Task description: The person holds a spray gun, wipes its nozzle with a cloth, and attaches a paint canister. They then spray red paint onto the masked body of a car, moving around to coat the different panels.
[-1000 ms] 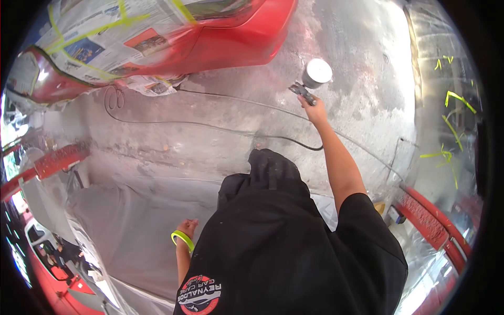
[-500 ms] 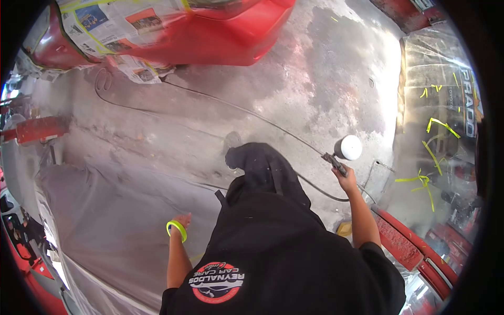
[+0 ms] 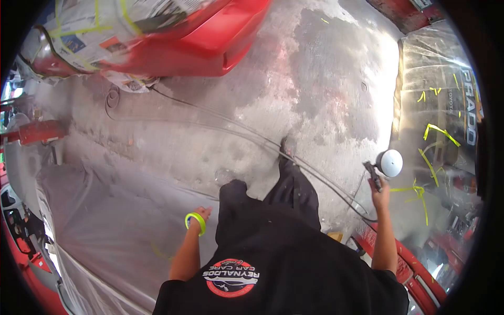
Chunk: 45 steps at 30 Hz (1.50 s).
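My right hand [image 3: 382,193] is wrapped round the handle of a paint spray gun [image 3: 373,175], held out to the right. A round white cup [image 3: 391,163] sits on the gun. From near the gun a dark air hose [image 3: 236,125] runs over the floor and past my legs. My left hand [image 3: 202,212] hangs low at my left side with its fingers loosely bent and nothing seen in it. Round that wrist is a bright yellow ring [image 3: 195,223], which looks like a roll of tape. The plastic sheet [image 3: 142,210] lies beyond this hand.
At the upper left is a glossy red car panel [image 3: 210,47], with newspaper masking [image 3: 173,8] taped above it. A plastic-covered wall or vehicle side [image 3: 430,68] with yellow tape strips stands at right. Red metal beams [image 3: 417,268] lie low at right. The concrete floor [image 3: 315,79] has damp patches.
My right hand has moved right and slightly down with the spray gun. My left hand has shifted right, and one foot has stepped forward. The red panel now sits further left in view.
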Motion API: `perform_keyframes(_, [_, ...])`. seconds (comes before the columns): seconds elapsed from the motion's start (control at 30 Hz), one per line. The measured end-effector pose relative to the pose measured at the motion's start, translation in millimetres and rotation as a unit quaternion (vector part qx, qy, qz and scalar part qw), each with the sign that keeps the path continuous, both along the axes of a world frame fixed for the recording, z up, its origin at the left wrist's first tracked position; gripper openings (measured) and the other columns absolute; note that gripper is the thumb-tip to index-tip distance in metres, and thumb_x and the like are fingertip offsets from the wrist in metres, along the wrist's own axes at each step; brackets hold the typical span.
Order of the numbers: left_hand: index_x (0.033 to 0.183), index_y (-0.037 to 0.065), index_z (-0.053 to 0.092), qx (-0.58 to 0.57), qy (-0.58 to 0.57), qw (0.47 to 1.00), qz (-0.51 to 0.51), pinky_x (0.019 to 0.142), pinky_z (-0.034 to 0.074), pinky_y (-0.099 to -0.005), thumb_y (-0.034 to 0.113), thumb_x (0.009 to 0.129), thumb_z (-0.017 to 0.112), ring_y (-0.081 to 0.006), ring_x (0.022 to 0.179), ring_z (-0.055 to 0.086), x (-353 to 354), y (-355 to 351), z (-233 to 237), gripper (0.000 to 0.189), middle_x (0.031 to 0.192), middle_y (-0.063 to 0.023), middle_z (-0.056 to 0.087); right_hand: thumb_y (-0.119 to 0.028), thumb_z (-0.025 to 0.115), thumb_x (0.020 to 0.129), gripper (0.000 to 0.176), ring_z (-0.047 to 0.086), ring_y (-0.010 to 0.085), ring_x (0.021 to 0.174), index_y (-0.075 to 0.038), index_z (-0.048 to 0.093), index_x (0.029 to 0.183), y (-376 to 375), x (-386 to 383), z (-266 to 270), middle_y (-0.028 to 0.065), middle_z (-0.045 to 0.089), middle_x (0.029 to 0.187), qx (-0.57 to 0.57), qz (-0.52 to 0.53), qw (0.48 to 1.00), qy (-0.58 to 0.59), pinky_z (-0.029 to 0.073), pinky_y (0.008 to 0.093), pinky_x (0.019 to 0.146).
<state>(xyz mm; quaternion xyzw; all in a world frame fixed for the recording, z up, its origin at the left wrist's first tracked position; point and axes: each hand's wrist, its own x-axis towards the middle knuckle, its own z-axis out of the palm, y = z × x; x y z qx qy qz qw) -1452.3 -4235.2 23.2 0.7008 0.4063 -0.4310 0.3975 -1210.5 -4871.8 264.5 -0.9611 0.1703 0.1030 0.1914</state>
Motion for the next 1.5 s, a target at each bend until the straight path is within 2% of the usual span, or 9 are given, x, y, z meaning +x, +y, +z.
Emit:
perform_keyframes(0.07, [0.113, -0.002, 0.064, 0.030, 0.039, 0.998, -0.044, 0.095, 0.047, -0.0404, 0.066, 0.085, 0.062, -0.0337, 0.105, 0.064, 25, -55, -23, 0.074, 0.108, -0.0227, 0.069, -0.024, 0.071, 0.091, 0.030, 0.059, 0.0136, 0.074, 0.001, 0.069, 0.107, -17, 34, -73, 0.0072, 0.069, 0.081, 0.090, 0.004, 0.996, 0.004, 0.047, 0.0320, 0.071])
perform_keyframes(0.2, [0.148, -0.008, 0.027, 0.105, 0.105, 0.986, -0.074, 0.113, 0.036, -0.0441, 0.073, 0.067, 0.074, -0.0401, 0.139, 0.040, 129, -182, -11, 0.123, 0.147, -0.0307, 0.041, -0.028, 0.074, 0.088, 0.034, 0.062, 0.0266, 0.071, 0.001, 0.067, 0.104, 70, 137, -145, 0.0192, 0.067, 0.082, 0.212, 0.098, 0.972, 0.027, 0.049, 0.0366, 0.072])
perform_keyframes(0.23, [0.153, 0.004, 0.018, 0.148, 0.193, 0.963, -0.113, 0.112, 0.037, -0.0512, 0.074, 0.062, 0.077, -0.0418, 0.140, 0.038, 162, -211, -1, 0.130, 0.154, -0.0282, 0.031, -0.031, 0.074, 0.087, 0.037, 0.063, 0.0323, 0.071, 0.000, 0.068, 0.106, 98, 160, -152, 0.0200, 0.069, 0.084, 0.245, 0.113, 0.963, 0.022, 0.050, 0.0375, 0.072])
perform_keyframes(0.5, [0.157, 0.022, 0.006, 0.102, 0.303, 0.925, -0.207, 0.112, 0.039, -0.0517, 0.057, 0.055, 0.091, -0.0418, 0.142, 0.033, 210, -315, -62, 0.137, 0.157, -0.0216, 0.023, -0.047, 0.075, 0.084, 0.057, 0.067, 0.0259, 0.078, 0.004, 0.068, 0.110, 220, 263, -274, 0.0236, 0.069, 0.087, 0.396, 0.112, 0.911, 0.016, 0.051, 0.0379, 0.079])
perform_keyframes(0.73, [0.157, 0.028, 0.004, 0.053, 0.300, 0.939, -0.162, 0.110, 0.041, -0.0552, 0.052, 0.055, 0.092, -0.0428, 0.141, 0.036, 197, -300, -78, 0.137, 0.157, -0.0221, 0.019, -0.050, 0.074, 0.085, 0.058, 0.064, 0.0219, 0.074, 0.003, 0.070, 0.110, 222, 354, -333, 0.0167, 0.068, 0.080, 0.397, 0.004, 0.918, 0.000, 0.050, 0.0344, 0.074])
perform_keyframes(1.17, [0.157, 0.028, 0.003, 0.024, 0.317, 0.932, -0.175, 0.113, 0.036, -0.0562, 0.054, 0.056, 0.091, -0.0406, 0.143, 0.031, 194, -290, -90, 0.137, 0.159, -0.0177, 0.019, -0.045, 0.077, 0.083, 0.055, 0.063, 0.0177, 0.082, 0.005, 0.069, 0.107, 205, 321, -303, 0.0120, 0.069, 0.086, 0.480, 0.126, 0.868, 0.020, 0.049, 0.0327, 0.076])
perform_keyframes(1.3, [0.157, 0.029, 0.000, 0.018, 0.314, 0.933, -0.174, 0.114, 0.034, -0.0571, 0.055, 0.056, 0.090, -0.0409, 0.144, 0.029, 185, -290, -95, 0.138, 0.160, -0.0180, 0.017, -0.039, 0.076, 0.086, 0.046, 0.058, 0.0118, 0.072, 0.004, 0.069, 0.100, 201, 357, -301, 0.0060, 0.066, 0.080, 0.474, -0.021, 0.880, -0.033, 0.045, 0.0277, 0.065])
perform_keyframes(1.4, [0.157, 0.029, -0.001, 0.016, 0.312, 0.933, -0.178, 0.114, 0.034, -0.0573, 0.055, 0.056, 0.090, -0.0410, 0.145, 0.028, 178, -292, -101, 0.139, 0.160, -0.0187, 0.015, -0.029, 0.069, 0.093, 0.031, 0.043, 0.0047, 0.045, 0.002, 0.066, 0.093, 212, 370, -297, 0.0033, 0.066, 0.075, 0.474, -0.017, 0.859, -0.192, 0.033, 0.0237, 0.042])
perform_keyframes(1.5, [0.157, 0.029, -0.001, 0.018, 0.310, 0.932, -0.189, 0.115, 0.033, -0.0567, 0.056, 0.056, 0.090, -0.0409, 0.145, 0.028, 175, -293, -106, 0.139, 0.160, -0.0190, 0.016, -0.029, 0.069, 0.093, 0.032, 0.043, 0.0050, 0.046, 0.003, 0.066, 0.097, 208, 355, -281, 0.0040, 0.066, 0.076, 0.490, 0.023, 0.866, -0.096, 0.034, 0.0235, 0.043])
